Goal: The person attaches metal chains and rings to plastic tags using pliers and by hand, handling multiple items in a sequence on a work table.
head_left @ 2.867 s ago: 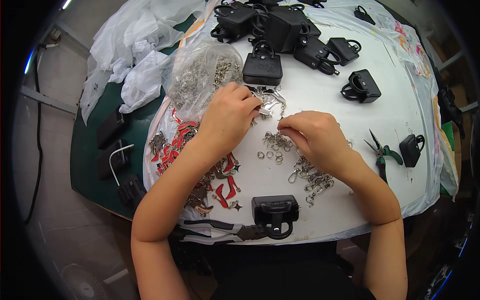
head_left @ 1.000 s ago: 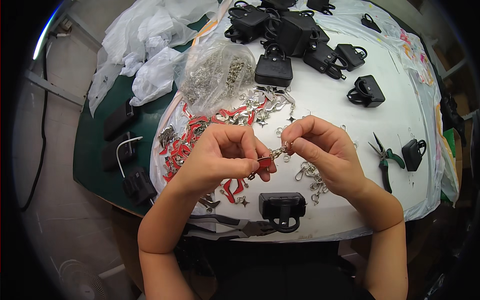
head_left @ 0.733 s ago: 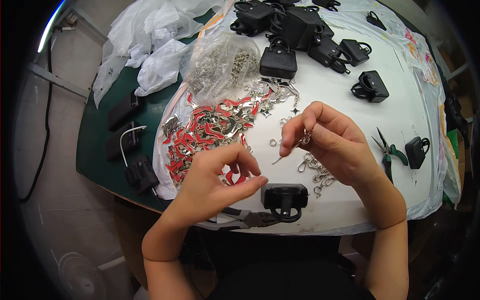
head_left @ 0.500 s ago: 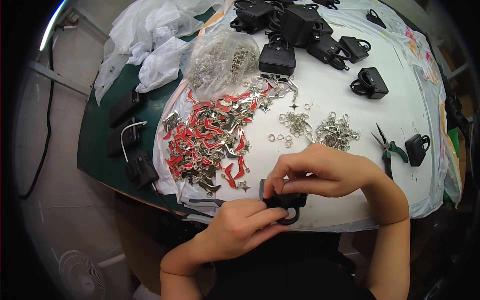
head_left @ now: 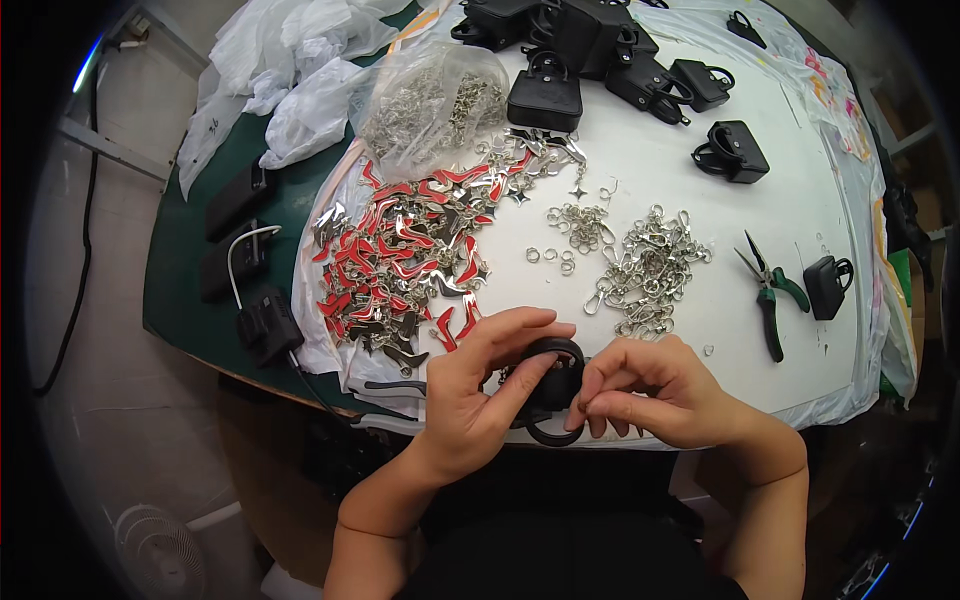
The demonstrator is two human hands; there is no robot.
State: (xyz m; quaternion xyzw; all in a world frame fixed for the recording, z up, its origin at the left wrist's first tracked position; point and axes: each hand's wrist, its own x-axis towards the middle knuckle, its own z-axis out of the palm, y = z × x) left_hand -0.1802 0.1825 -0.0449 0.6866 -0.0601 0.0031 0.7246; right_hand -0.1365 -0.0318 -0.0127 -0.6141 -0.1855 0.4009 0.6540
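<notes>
Since the left hand (head_left: 475, 395) covers much of the small black bag (head_left: 553, 392), I can make out mainly its two looped handles from my remote seat. I read that hand as closed around the bag's left side, thumb laid across the front and the other fingers curled along the far edge. The bag sits at the near edge of the white table surface (head_left: 640, 190), between the two hands.

What I'm weighing is the gap on the bag's right side. The right hand (head_left: 645, 395) is just beside it there, fingertips drawn together next to the handles, which bow outward toward that hand; of the two, it is nearer the handles' rounded ends. I can't tell whether anything is pinched between those fingertips, nor whether they touch a handle. The body's long axis is too hidden for me to call.

Beyond the bag to the left I have the heap of red and dark shoe-shaped charms (head_left: 412, 236); beyond it to the right, silver clasps and rings (head_left: 650, 272). The green-handled pliers (head_left: 768, 305) lie well to its right.
</notes>
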